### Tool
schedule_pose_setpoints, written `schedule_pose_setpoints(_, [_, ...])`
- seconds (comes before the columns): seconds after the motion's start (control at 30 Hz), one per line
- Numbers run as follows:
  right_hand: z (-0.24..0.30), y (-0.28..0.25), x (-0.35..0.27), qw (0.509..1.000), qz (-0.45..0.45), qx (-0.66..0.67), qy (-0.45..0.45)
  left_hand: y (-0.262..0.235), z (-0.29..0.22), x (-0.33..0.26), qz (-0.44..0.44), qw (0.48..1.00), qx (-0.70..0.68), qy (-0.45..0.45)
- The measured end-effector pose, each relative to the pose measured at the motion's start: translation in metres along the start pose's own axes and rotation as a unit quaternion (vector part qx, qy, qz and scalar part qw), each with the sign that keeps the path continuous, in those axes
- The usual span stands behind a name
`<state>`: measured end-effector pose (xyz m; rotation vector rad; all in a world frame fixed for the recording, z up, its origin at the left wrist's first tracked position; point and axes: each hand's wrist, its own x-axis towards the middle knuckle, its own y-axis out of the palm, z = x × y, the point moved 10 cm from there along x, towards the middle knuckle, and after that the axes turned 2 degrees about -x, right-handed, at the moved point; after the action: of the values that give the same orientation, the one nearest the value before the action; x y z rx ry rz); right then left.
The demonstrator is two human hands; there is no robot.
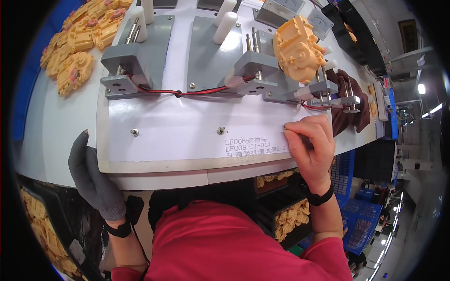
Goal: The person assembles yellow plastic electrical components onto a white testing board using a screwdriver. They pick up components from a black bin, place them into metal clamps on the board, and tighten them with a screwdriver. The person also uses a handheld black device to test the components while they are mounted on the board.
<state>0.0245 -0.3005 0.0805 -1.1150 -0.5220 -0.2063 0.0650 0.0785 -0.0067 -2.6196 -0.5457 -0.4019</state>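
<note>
My left hand [96, 182], in a grey glove, hangs beside the left edge of the white fixture board [173, 152], fingers stretched out and holding nothing. At the board's right side my bare right hand [313, 143] is closed, thumb and forefinger pinching a small toggle switch [285, 127], mostly hidden. Two similar switches, the left toggle switch [134, 132] and middle toggle switch [221, 130], stand uncovered. Beyond my right hand, a yellow plastic gearbox housing [301, 49] sits on the right-hand grey test fixture. The left fixture [124, 61] and middle fixture [255, 65] hold no housing.
Yellow housings are heaped [77, 44] at the far left. Red and black wires [178, 93] run between fixtures. Panel meters [321, 21] stand at the back right, near a dark brown cloth [349, 107]. Crates of yellow parts [293, 220] sit below the table edge.
</note>
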Motion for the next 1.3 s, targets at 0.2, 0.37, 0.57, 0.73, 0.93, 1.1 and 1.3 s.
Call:
schedule_pose_setpoints(0.2, [0.0001,0.0001,-0.0002,1.000,-0.001,-0.004,0.003,-0.0006,0.0021,0.0000,0.009,1.000,-0.001,-0.003])
schedule_pose_setpoints(0.37, [-0.0002,0.0003,-0.0005,1.000,-0.002,-0.004,0.003,-0.0009,0.0048,-0.0007,0.011,1.000,-0.004,-0.009])
schedule_pose_setpoints(0.57, [0.0010,0.0009,-0.0004,1.000,0.001,-0.005,0.000,-0.0008,-0.0006,0.0005,0.000,1.000,0.007,0.006])
schedule_pose_setpoints(0.73, [-0.0018,0.0018,-0.0016,1.000,0.003,0.000,0.003,-0.0003,-0.0022,0.0011,0.001,1.000,-0.003,-0.020])
schedule_pose_setpoints(0.93, [-0.0013,0.0008,-0.0024,1.000,0.002,0.005,0.005,0.0003,-0.0030,0.0017,0.002,1.000,-0.013,-0.019])
schedule_pose_setpoints(1.1, [-0.0006,0.0009,-0.0010,1.000,0.006,0.005,0.006,0.0005,-0.0032,0.0016,0.001,1.000,-0.014,-0.020])
schedule_pose_setpoints(1.3, [-0.0012,0.0024,0.0007,1.000,0.016,-0.001,0.009,0.0006,-0.0031,0.0025,0.002,1.000,-0.014,-0.005])
